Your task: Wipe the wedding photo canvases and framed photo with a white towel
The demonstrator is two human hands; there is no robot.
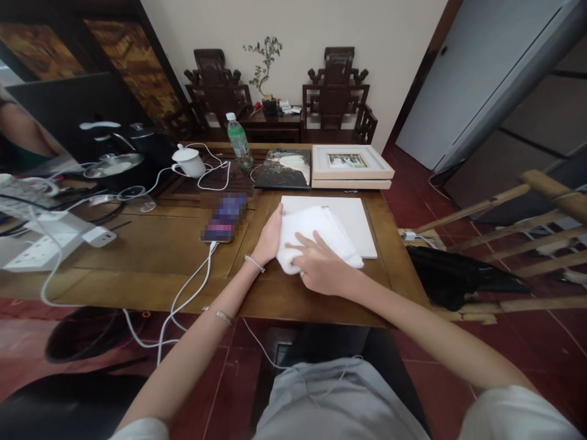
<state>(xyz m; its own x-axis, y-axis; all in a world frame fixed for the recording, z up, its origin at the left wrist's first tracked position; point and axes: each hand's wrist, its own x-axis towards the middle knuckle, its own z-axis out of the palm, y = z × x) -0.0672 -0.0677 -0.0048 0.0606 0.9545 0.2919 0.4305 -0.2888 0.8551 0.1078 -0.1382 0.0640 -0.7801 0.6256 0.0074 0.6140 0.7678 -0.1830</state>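
A folded white cloth point(337, 229) covers much of a pale flat rectangular panel point(362, 211) lying on the wooden table. My right hand point(321, 260) presses down on the cloth, two fingers spread across its top and the others bent at its bunched near-left edge. Against the left side of the panel and cloth rests my left hand point(269, 235), fingers straight and together, pointing away from me. It grips nothing that I can see. The panel's near-left part is hidden by the cloth and my hands.
Behind the panel lie stacked light-framed pictures point(346, 162) and a dark picture point(284, 168). A green-labelled bottle point(239, 140), white lidded cup point(189, 162), charging phone point(224, 217) and power strip point(57, 241) stand to the left. Cables hang over the table's near edge.
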